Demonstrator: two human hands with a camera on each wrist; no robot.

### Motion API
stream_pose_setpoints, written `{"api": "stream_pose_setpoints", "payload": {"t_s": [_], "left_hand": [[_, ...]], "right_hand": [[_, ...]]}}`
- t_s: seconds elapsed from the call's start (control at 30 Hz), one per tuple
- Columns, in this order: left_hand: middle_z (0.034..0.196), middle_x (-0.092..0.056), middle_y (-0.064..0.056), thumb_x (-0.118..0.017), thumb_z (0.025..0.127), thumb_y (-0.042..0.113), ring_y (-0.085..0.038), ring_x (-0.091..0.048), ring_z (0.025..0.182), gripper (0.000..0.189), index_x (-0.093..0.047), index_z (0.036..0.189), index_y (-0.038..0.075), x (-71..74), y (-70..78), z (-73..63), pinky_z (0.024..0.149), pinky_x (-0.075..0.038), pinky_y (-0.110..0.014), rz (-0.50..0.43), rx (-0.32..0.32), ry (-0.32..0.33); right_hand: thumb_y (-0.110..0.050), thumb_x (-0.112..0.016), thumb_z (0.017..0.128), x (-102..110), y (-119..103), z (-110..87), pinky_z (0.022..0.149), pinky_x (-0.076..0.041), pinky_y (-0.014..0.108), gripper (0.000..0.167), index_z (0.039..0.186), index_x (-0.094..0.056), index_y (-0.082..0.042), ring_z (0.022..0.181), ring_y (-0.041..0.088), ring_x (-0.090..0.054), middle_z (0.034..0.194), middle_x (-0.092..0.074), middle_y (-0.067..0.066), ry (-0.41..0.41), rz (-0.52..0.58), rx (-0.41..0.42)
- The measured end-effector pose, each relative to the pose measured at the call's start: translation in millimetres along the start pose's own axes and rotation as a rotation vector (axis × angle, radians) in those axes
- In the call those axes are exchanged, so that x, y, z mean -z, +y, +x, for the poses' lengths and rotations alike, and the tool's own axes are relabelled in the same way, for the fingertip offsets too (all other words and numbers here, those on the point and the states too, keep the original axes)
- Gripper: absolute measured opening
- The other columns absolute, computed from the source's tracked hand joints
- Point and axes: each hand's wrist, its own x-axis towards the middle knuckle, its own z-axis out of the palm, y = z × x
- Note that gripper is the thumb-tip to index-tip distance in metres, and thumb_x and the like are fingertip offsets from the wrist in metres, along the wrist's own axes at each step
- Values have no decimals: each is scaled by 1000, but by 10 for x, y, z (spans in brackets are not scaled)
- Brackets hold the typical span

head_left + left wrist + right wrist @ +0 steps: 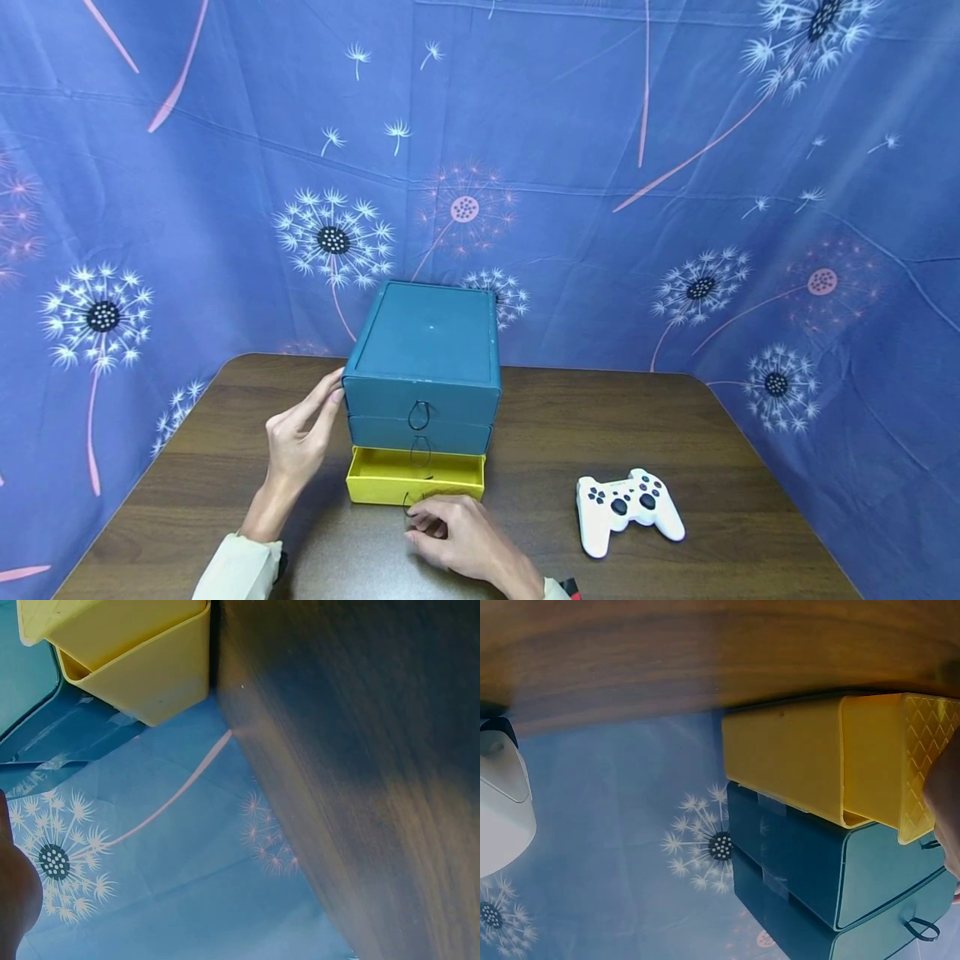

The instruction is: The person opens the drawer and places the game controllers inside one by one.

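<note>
A stack of small drawer boxes stands on the table, two teal units [422, 400] over a yellow one. Its yellow drawer [375, 490] is pulled partly out, and the visible part of its inside looks bare. My right hand [468, 537] is at the drawer's front with curled fingers, pinching its dark loop handle [407, 503]; the fingertips are partly hidden. With extended fingers, my left hand [294, 446] touches the left side of the upper teal box near its front corner. In the right wrist view the yellow drawer [874, 754] juts out of its casing.
A white game controller [628, 508] lies on the wooden table [585, 425], right of the stack. Dark loop handles [419, 415] hang on the teal drawer fronts. Behind the table hangs a blue cloth [570, 275] with a dandelion print.
</note>
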Motion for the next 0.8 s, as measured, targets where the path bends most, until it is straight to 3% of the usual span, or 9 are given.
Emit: {"api": "stream_pose_setpoints", "payload": {"t_s": [0.23,0.8], "left_hand": [[110,-73,-27,-69,75,-30,-1,-68,110,44,-72,116,-14,-2,-7,-4,91,-54,-14,-2,6,4],[113,-73,-26,-70,82,-23,-3,-68,110,41,-71,121,-11,1,-26,-30,91,-54,-15,-8,20,-11]], "right_hand": [[-17,-74,98,-5,-48,-38,72,-54,10,13,108,-76,-8,85,-9,-62,97,-73,-10,-18,12,8],[-19,-73,100,-7,-150,-149,74,-53,8,16,111,-75,-7,88,-10,-62,98,-73,-10,-91,21,3]]}}
